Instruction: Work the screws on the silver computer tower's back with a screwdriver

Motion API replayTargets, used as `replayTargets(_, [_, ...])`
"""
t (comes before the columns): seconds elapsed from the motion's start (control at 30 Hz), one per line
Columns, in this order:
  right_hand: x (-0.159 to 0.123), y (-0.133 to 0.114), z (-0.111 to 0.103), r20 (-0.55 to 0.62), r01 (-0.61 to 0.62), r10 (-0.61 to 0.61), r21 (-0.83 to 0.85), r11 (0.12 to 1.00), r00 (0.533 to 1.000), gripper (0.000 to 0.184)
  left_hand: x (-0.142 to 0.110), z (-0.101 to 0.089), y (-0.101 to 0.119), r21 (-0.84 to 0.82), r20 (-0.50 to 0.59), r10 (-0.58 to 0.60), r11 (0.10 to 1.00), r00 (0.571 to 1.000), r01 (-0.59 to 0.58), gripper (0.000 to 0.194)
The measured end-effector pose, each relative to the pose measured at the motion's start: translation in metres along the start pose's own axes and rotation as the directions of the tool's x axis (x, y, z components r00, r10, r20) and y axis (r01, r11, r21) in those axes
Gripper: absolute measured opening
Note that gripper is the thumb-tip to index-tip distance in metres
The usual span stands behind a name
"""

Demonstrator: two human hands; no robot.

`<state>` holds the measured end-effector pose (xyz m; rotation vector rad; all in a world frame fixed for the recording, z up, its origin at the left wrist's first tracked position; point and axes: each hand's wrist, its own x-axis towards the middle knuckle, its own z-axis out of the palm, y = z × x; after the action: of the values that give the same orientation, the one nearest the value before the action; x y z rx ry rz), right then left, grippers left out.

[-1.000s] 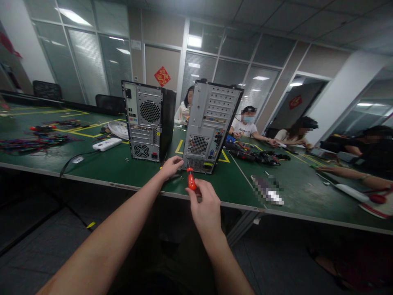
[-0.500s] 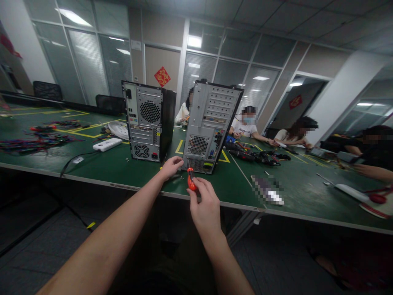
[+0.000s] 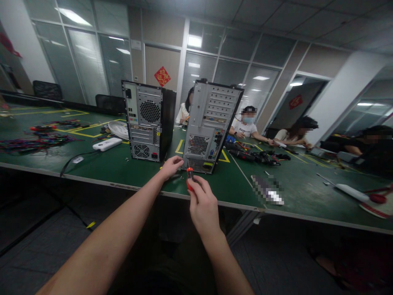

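A red and black screwdriver [image 3: 189, 176] is gripped by its handle in my right hand [image 3: 203, 200]. Its shaft points up at the lower left back of a grey computer case [image 3: 199, 123], which stands upright with its back panel facing me. Beside that lower left corner is my left hand [image 3: 172, 167], its thumb and fingers closed together. Whatever they pinch there, if anything, is too small to make out. To the left stands a second computer case [image 3: 144, 127], black-sided, also showing its back. A few tiny screws [image 3: 181, 178] lie between my hands.
On the green table [image 3: 101, 174], a white power strip [image 3: 107, 144], a white basket [image 3: 118, 129] and bundled wires [image 3: 37, 141] lie to the left. Black cables [image 3: 267, 156] and a blurred-out flat object [image 3: 267, 189] lie to the right. Several people sit across and along the table.
My right hand has shifted slightly up and left along the screwdriver, and its handle has turned. My left hand and both cases have stayed in place.
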<state>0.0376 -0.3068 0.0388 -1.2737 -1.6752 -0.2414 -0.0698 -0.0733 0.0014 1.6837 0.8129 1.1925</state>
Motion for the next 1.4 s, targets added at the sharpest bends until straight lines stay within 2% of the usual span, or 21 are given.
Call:
replayTargets(0.1, [-0.0004, -0.0002, -0.0005, 0.042, 0.057, -0.056, -0.026, 0.998, 0.998, 0.044, 0.0002, -0.0001, -0.0001, 0.011, -0.003, -0.004, 1.0, 1.0, 0.004, 0.032])
replayTargets(0.23, [-0.0003, -0.0021, -0.0014, 0.053, 0.063, -0.062, -0.021, 0.998, 0.997, 0.048, 0.0, -0.0003, 0.0, 0.021, -0.003, 0.002, 1.0, 1.0, -0.002, 0.032])
replayTargets(0.47, [-0.0005, -0.0033, 0.0, -0.074, -0.067, 0.071, 0.058, 0.996, 0.995, 0.029, -0.0008, -0.0002, 0.0008, 0.006, -0.003, 0.008, 1.0, 1.0, -0.008, 0.032])
replayTargets(0.63, [0.0005, -0.0037, 0.0002, -0.1, -0.117, 0.128, 0.107, 0.987, 0.987, 0.022, -0.0025, 0.0002, 0.0035, -0.021, 0.002, 0.006, 1.0, 1.0, -0.006, 0.033])
replayTargets(0.9, [0.0004, -0.0005, -0.0047, -0.018, -0.007, 0.006, -0.05, 0.999, 1.0, 0.045, -0.0029, 0.0006, 0.0044, -0.032, 0.004, 0.004, 0.999, 1.0, -0.004, 0.035])
replayTargets(1.0, [0.0005, -0.0007, -0.0054, 0.011, 0.018, -0.018, -0.072, 0.997, 1.0, 0.048, -0.0027, 0.0005, 0.0038, -0.022, 0.007, 0.005, 1.0, 1.0, -0.004, 0.035])
replayTargets(1.3, [-0.0002, -0.0027, 0.0002, -0.082, -0.095, 0.1, 0.063, 0.993, 0.992, 0.022, -0.0015, -0.0002, 0.0011, -0.013, -0.002, 0.014, 1.0, 1.0, -0.014, 0.034])
replayTargets(1.4, [-0.0003, -0.0022, 0.0009, -0.092, -0.116, 0.125, 0.091, 0.989, 0.988, 0.019, -0.0018, 0.0, 0.0014, -0.013, -0.009, 0.012, 1.0, 1.0, -0.012, 0.034])
